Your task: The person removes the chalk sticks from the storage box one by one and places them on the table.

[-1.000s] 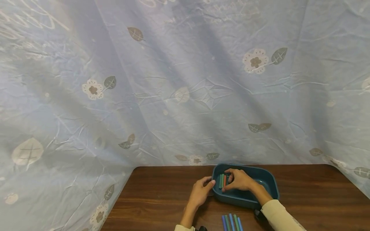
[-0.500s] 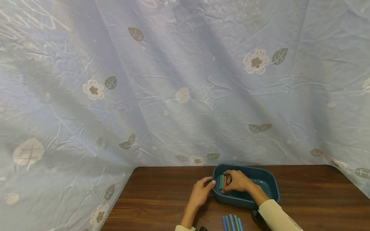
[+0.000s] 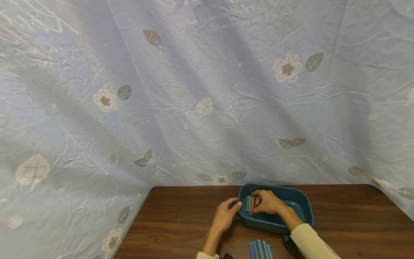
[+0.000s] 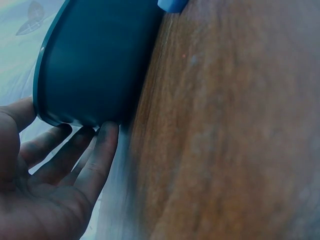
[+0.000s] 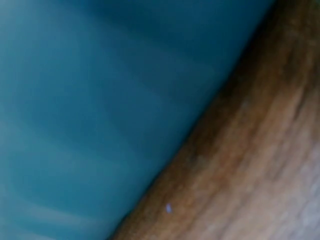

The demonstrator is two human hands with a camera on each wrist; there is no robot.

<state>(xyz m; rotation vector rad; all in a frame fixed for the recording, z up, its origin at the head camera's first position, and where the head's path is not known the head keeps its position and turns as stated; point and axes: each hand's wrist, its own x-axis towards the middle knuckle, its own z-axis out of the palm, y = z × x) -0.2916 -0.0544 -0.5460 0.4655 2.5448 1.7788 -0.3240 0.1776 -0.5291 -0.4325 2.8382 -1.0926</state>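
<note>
A dark blue rectangular plastic box [image 3: 305,201] stands on the table. Inside its left end lie green chalk sticks [image 3: 248,203] side by side, with an orange-red chalk stick [image 3: 253,203] beside them. My right hand [image 3: 269,203] reaches into the box, index finger and thumb at the two ends of the orange-red stick, pinching it. The palm side of that hand is hidden, and the right wrist view shows only blurred box and wood. My left hand [image 3: 224,214] holds the box's left end, thumb [image 4: 20,112] at the rim and fingertips against the outer wall.
Several blue, green and purple chalk sticks [image 3: 260,249] lie in a row on the brown wooden table [image 3: 174,216], in front of the box. A pale printed cloth [image 3: 194,144] hangs close behind the table and along its left side.
My right thumb and fingertips have shifted slightly at the orange-red chalk stick. The left hand, the box and the row of sticks stay in place.
</note>
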